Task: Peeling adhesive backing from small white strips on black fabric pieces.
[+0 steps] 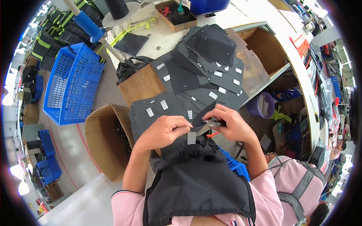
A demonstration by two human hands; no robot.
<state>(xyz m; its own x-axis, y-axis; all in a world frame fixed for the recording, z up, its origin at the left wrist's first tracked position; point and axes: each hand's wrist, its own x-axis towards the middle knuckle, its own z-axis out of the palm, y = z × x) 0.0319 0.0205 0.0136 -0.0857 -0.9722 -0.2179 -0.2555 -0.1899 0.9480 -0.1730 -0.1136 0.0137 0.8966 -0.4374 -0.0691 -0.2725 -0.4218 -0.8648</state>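
My left hand (166, 130) pinches a dark fabric piece (201, 116) near its edge, thumb against fingers. A small grey label (191, 138) hangs from that edge, just under my fingertips. In my right hand (232, 122) is a pair of metal thread snips (205, 129), with an orange-red part below the fingers. The blades point toward the label and my left fingertips; whether they touch the fabric I cannot tell. Right-hand fingers partly hide the snips. Close beyond my hands lies a stack of dark fabric pieces (141, 113), several with pale labels.
More dark pieces (211, 45) are piled farther back on the white table (241, 15). A cardboard box (109, 150) stands at left, with a blue crate (71, 84) behind it. To the right are an open compartment (264, 45) and a purple basket (260, 105). Another person (298, 180) is close on my right.
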